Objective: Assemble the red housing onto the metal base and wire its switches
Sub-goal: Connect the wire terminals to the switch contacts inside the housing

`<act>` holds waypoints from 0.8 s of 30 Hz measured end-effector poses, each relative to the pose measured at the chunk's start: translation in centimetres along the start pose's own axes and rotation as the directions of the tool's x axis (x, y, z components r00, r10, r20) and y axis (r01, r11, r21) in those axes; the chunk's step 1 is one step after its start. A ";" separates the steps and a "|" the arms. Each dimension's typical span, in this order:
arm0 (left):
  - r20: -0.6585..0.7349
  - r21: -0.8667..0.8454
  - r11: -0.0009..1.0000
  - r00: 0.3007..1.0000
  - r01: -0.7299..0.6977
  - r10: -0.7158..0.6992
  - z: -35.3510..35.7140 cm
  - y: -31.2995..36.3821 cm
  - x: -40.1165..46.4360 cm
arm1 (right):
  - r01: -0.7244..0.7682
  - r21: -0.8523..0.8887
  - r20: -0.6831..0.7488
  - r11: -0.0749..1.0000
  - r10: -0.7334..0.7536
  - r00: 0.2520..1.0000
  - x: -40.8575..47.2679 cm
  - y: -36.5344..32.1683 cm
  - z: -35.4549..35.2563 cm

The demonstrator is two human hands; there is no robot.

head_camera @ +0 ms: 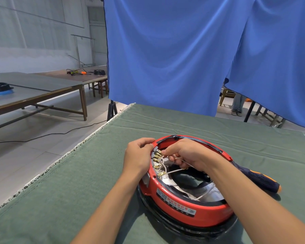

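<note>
Red plastic forms the ring-shaped housing (188, 203), which sits on a shiny metal base (208, 194) toward the near right part of the bench (88, 173), a white label facing the near edge. Along the housing's inner left wall runs a row of brass switch terminals (157, 160), with thin white wires (173, 171) looping from them across the open middle. The left hand (139, 154) grips the housing's left rim from outside, fingers curled over the top edge just beside the terminals. The right hand (188, 154) reaches in over the ring from the right, its thumb and forefinger pinched together on the end of a white wire right at the uppermost terminals, the other fingers curled beneath; whether the connector is seated on a terminal I cannot tell. The two hands are close together, nearly touching at the rim. A screwdriver (259, 178) with a dark blue and orange handle lies on the green cloth just beside the housing's right side, partly hidden by the right forearm. Beyond the bench's far edge hangs a blue curtain (174, 50), and long wooden tables (42, 87) stand off to the left.
</note>
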State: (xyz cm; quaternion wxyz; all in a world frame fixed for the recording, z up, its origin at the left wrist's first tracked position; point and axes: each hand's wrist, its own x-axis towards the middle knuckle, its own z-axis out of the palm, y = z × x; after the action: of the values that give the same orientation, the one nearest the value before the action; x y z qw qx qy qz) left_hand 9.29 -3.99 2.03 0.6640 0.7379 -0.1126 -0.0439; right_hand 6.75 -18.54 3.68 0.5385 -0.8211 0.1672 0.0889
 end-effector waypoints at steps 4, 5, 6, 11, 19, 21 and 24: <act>-0.003 -0.001 1.000 1.000 -0.005 0.005 0.1 0.0 0.1 | -0.005 0.002 -0.001 1.000 0.005 1.000 0.0 0.0 0.1; -0.005 -0.002 1.000 1.000 -0.003 0.003 0.1 -0.1 0.1 | -0.005 0.001 0.000 1.000 0.005 1.000 0.0 0.0 0.1; -0.006 -0.004 1.000 1.000 -0.002 0.002 0.1 -0.1 0.1 | -0.006 -0.001 0.001 1.000 0.006 1.000 0.0 0.0 0.1; -0.008 -0.003 1.000 1.000 0.000 0.000 0.1 -0.1 0.1 | -0.029 0.053 0.029 0.998 0.027 0.999 0.0 -0.2 0.0; -0.018 0.001 1.000 1.000 0.000 0.000 0.1 -0.2 0.1 | 0.009 0.092 -0.029 0.996 -0.006 1.000 0.1 -0.6 0.5; -0.021 -0.002 1.000 1.000 -0.003 0.003 0.1 -0.2 0.2 | 0.039 0.079 -0.037 0.996 -0.036 0.999 0.1 -0.5 0.7; -0.024 -0.009 1.000 1.000 0.001 -0.001 0.1 -0.3 0.3 | 0.047 0.084 -0.044 0.995 -0.044 0.998 -0.1 -0.5 0.6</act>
State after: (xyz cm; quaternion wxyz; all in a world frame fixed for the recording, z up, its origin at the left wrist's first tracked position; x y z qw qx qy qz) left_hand 9.57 -4.14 1.69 0.6686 0.7354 -0.1043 -0.0360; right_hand 6.88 -17.78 3.84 0.5711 -0.8028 0.1633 0.0521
